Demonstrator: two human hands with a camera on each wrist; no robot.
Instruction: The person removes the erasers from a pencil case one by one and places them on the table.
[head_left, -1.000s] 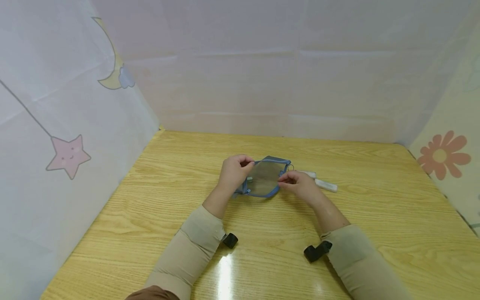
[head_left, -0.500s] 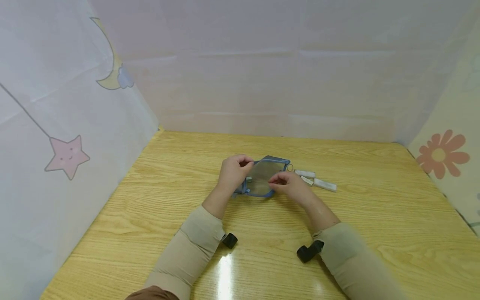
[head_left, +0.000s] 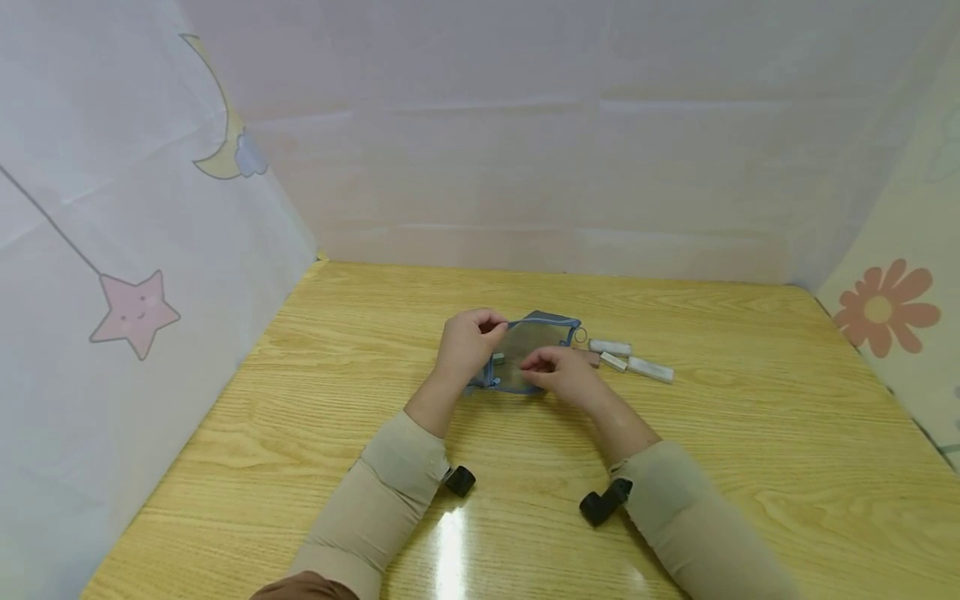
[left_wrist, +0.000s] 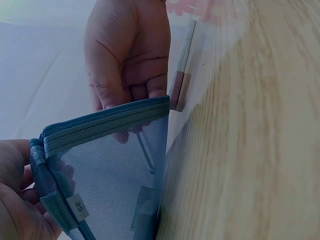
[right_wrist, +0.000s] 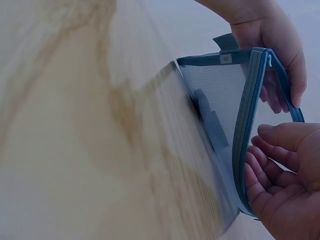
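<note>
A blue-edged mesh zipper pouch [head_left: 525, 337] stands with its zipped mouth spread apart. My left hand [head_left: 463, 346] pinches its rim at the upper left. My right hand [head_left: 568, 377] reaches into the mouth, fingers loosely bent. In the right wrist view, the right hand [right_wrist: 290, 170] has thumb and fingertips apart with nothing seen between them, and its lower fingers lie against the zipper edge. Through the mesh, small bar-shaped pieces [right_wrist: 215, 127] show inside the pouch. A small tag [left_wrist: 78, 206] marked 25 is on the pouch's side seam.
Right of the pouch lie whitish bars [head_left: 650, 369], a shorter pale piece [head_left: 613, 362] and a reddish-brown bar [head_left: 588, 357] partly behind my right hand. A ring [head_left: 581, 335] hangs at the pouch's corner. Printed cloth walls [head_left: 480, 167] border the wooden table [head_left: 375, 350].
My right hand has moved left from the pouch's right edge into its mouth, uncovering the pale and reddish-brown pieces behind it. My left hand keeps its place on the rim.
</note>
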